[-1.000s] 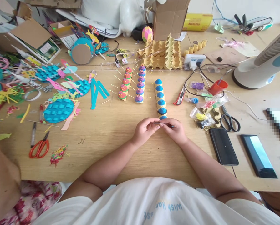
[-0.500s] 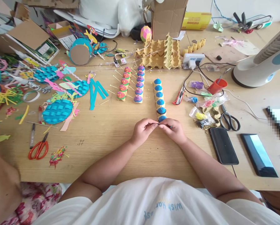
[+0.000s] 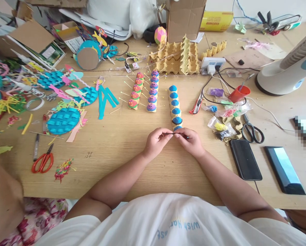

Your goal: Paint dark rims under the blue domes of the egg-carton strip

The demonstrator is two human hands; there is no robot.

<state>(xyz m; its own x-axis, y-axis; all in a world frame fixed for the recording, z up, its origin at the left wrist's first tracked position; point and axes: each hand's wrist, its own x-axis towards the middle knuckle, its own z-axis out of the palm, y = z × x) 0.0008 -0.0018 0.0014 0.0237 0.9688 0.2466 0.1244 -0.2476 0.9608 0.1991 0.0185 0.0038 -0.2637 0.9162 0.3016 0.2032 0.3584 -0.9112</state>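
Fingertips of my left hand (image 3: pixel 156 142) and my right hand (image 3: pixel 191 142) meet in a pinch, holding a thin black strip (image 3: pixel 173 133) stretched between them. They hover at the near end of an egg-carton strip (image 3: pixel 171 106) topped with several blue domes. The nearest blue dome (image 3: pixel 177 128) is partly hidden by my fingers. A dark band runs round the lower edge of the blue dome behind it (image 3: pixel 177 120). To the left stand two finished-looking rows, one of purple domes (image 3: pixel 153 92) and one of red and green domes (image 3: pixel 135 95), with pins sticking out.
Small bags of coloured clay (image 3: pixel 223 125), black scissors (image 3: pixel 252 131), a red cutter (image 3: pixel 196 104) and a phone (image 3: pixel 245 160) lie to the right. Orange scissors (image 3: pixel 43 163) and blue woven discs (image 3: pixel 63 121) are at left. Another person's arm (image 3: pixel 4 181) shows at lower left.
The view has shifted slightly. Both hands stay pinched on the black strip in nearly the same place, with a little more of it showing between the fingertips.
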